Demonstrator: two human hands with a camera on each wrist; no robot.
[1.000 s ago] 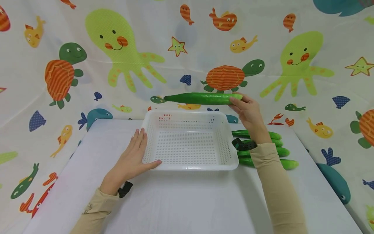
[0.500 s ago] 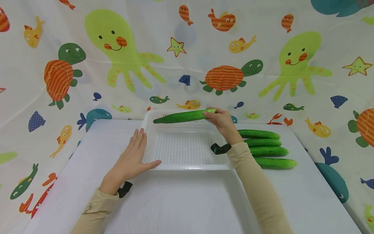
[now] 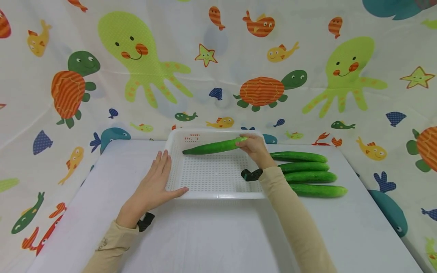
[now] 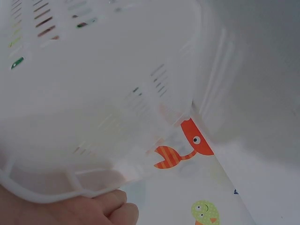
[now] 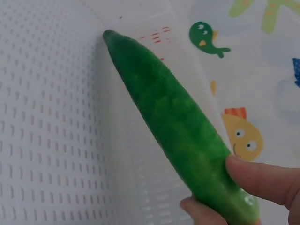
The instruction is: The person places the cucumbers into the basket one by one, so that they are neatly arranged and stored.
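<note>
The right hand [image 3: 254, 149] pinches a cucumber [image 3: 211, 147] by its pale end between thumb and fingers, perhaps to let the long dark end lead. The cucumber is within the basket's [image 3: 218, 195] outline, near its far wall, dark tip lower; whether it touches the plastic I cannot tell. The left hand [image 3: 153, 185], fingers straight and clasping nothing, rests against the left rim with its thumb at the near one, probably to steady it. Four more cucumbers [image 3: 310, 176] lie side by side on the worktop [image 3: 211, 235], seemingly for easy right-hand reach.

The basket [image 3: 218, 195] leaves near-side passing room (a held cucumber [image 3: 211, 147] obstructs its rear).
</note>
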